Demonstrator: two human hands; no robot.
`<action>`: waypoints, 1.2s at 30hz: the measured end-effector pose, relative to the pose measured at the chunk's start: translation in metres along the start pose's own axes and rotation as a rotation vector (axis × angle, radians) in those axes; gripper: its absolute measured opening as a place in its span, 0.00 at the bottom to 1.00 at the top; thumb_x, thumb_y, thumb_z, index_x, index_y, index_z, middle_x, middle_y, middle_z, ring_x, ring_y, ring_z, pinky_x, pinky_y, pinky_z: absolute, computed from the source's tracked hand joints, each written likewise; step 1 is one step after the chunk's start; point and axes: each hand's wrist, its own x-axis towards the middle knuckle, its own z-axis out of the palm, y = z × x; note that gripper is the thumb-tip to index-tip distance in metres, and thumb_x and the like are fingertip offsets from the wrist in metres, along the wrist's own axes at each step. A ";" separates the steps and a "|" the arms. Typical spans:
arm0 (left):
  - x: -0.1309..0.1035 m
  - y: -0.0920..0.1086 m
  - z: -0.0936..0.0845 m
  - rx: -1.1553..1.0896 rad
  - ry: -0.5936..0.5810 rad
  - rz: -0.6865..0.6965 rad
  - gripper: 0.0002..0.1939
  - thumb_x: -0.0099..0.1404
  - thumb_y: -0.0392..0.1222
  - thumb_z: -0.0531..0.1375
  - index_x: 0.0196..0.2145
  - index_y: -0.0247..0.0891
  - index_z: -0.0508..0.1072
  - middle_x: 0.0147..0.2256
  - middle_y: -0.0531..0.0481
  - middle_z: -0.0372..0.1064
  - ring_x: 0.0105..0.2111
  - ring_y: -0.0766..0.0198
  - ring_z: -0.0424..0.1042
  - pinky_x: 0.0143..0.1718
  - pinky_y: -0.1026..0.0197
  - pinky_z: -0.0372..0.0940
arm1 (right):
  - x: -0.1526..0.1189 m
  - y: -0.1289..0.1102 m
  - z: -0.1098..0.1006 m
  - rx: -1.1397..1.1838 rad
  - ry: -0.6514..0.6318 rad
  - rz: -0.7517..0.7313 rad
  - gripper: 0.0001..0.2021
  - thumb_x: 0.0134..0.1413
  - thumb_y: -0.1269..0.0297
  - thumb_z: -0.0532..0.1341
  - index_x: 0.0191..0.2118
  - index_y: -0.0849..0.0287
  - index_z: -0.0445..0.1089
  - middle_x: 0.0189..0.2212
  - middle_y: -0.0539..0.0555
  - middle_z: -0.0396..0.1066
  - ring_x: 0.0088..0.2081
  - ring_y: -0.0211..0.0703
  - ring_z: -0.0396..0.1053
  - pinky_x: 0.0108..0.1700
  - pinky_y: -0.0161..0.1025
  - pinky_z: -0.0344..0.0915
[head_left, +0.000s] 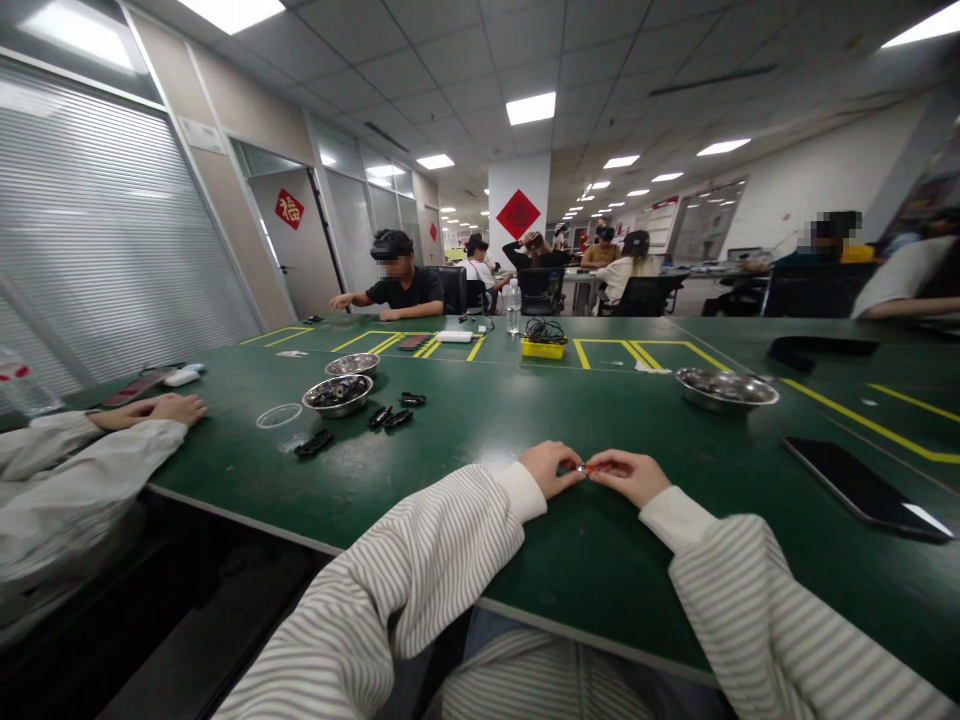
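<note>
Over the green table (465,420) my two hands meet fingertip to fingertip around a small orange and silvery part (584,469). My left hand (551,469) pinches its left side, and my right hand (630,476) pinches its right side. The part is too small to make out in detail. To the left lie several black plastic pieces (397,418), near a metal bowl (337,408) filled with dark parts. Another metal bowl (352,364) stands just behind that one.
A black phone (862,485) lies at the right. Farther back are a metal bowl (726,402), a yellow tray (543,349) with black cables and a water bottle (513,308). A person's hands (161,408) rest at the left; another person sits across the table.
</note>
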 end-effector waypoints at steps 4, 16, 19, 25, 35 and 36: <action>0.000 0.000 0.000 -0.019 0.016 -0.012 0.10 0.54 0.44 0.53 0.33 0.37 0.67 0.28 0.52 0.64 0.30 0.68 0.62 0.33 0.66 0.57 | 0.000 0.000 0.001 0.049 -0.001 0.017 0.16 0.28 0.57 0.63 0.27 0.63 0.69 0.25 0.56 0.71 0.29 0.44 0.68 0.36 0.40 0.66; -0.001 0.002 -0.001 -0.017 0.037 -0.008 0.09 0.53 0.42 0.54 0.32 0.37 0.67 0.27 0.52 0.63 0.29 0.68 0.62 0.32 0.66 0.57 | -0.004 -0.004 0.003 -0.024 0.077 -0.080 0.15 0.32 0.57 0.61 0.28 0.63 0.70 0.25 0.56 0.70 0.28 0.42 0.68 0.33 0.38 0.66; -0.001 0.002 -0.001 -0.009 0.041 0.002 0.08 0.53 0.42 0.54 0.31 0.37 0.67 0.27 0.52 0.63 0.29 0.68 0.62 0.32 0.66 0.57 | -0.005 -0.005 0.004 -0.050 0.095 -0.114 0.14 0.33 0.57 0.61 0.27 0.63 0.70 0.25 0.56 0.70 0.28 0.42 0.68 0.32 0.38 0.66; -0.001 0.003 -0.003 0.009 0.049 0.013 0.08 0.54 0.42 0.54 0.32 0.37 0.66 0.28 0.52 0.62 0.31 0.68 0.61 0.34 0.65 0.57 | -0.006 -0.011 0.004 -0.048 0.109 -0.105 0.15 0.33 0.56 0.60 0.27 0.62 0.70 0.25 0.56 0.71 0.27 0.42 0.68 0.32 0.38 0.66; -0.003 0.003 -0.005 0.038 0.081 0.078 0.09 0.55 0.43 0.52 0.32 0.37 0.66 0.29 0.51 0.62 0.32 0.67 0.61 0.34 0.65 0.57 | -0.005 -0.006 0.004 -0.081 0.089 -0.117 0.13 0.34 0.58 0.60 0.27 0.63 0.70 0.25 0.55 0.70 0.27 0.41 0.68 0.28 0.36 0.66; -0.003 0.003 -0.005 0.039 0.084 0.081 0.09 0.55 0.44 0.52 0.32 0.37 0.66 0.29 0.51 0.62 0.32 0.67 0.61 0.35 0.65 0.57 | -0.005 -0.007 0.004 -0.076 0.083 -0.118 0.13 0.34 0.59 0.60 0.27 0.63 0.70 0.25 0.56 0.70 0.28 0.41 0.68 0.28 0.36 0.66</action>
